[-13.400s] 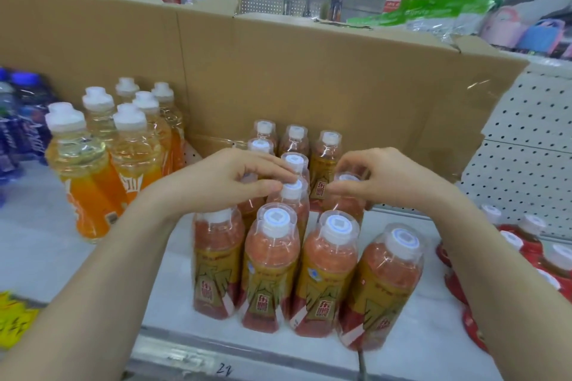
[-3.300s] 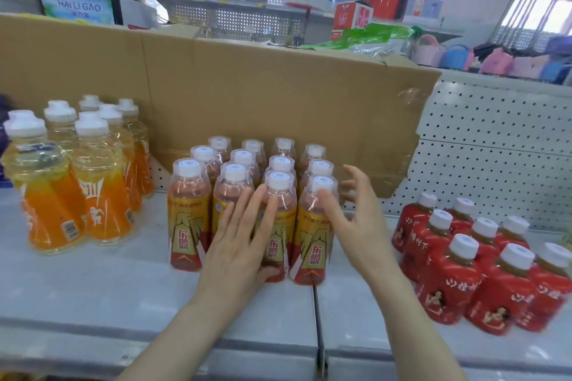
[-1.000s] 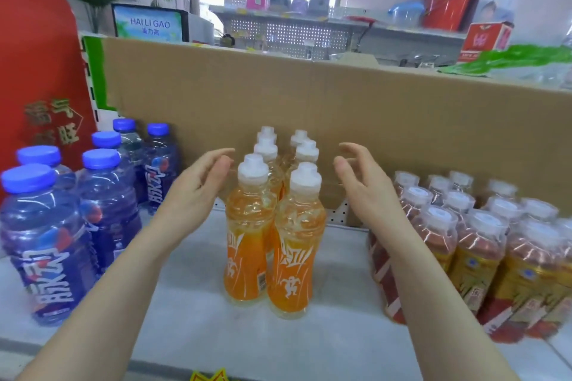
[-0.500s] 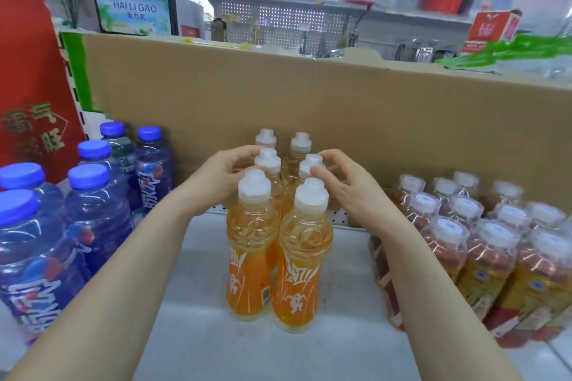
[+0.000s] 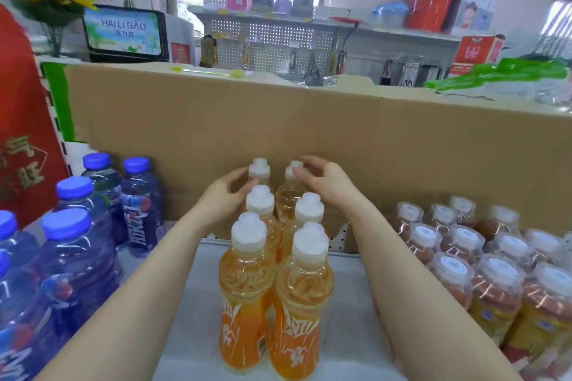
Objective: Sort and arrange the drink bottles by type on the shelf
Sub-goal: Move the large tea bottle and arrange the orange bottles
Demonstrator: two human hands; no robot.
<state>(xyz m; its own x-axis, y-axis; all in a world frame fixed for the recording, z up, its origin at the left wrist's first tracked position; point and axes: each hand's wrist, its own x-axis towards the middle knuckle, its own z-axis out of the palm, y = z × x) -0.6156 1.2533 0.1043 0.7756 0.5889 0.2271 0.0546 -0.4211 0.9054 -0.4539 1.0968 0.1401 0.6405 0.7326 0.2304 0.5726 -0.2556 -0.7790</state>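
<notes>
Seen from the head camera, six orange bottles [image 5: 247, 288] stand upright on the white shelf [image 5: 349, 303], long axes vertical, in two files of three running from front to back. Both arms reach past the front pairs to the rear pair. The left hand [image 5: 227, 198] sits on the left of the back-left bottle [image 5: 259, 170], its grip curled round the neck just under the cap. The right hand [image 5: 331, 184] comes in from the right of the back-right bottle [image 5: 286, 199], thumb and fingertips pinching its cap from above. The bottles are clear plastic with narrow waists, ridged shoulders, stepped white caps and orange sleeves bearing white lettering; the liquid is pale yellow at the top. A plain brown cardboard sheet [image 5: 216, 120] stands just behind them. Blue bottles [image 5: 74, 257] with round blue caps stand to the left, and shorter reddish-brown bottles [image 5: 495, 281] with flat white caps cluster to the right.
</notes>
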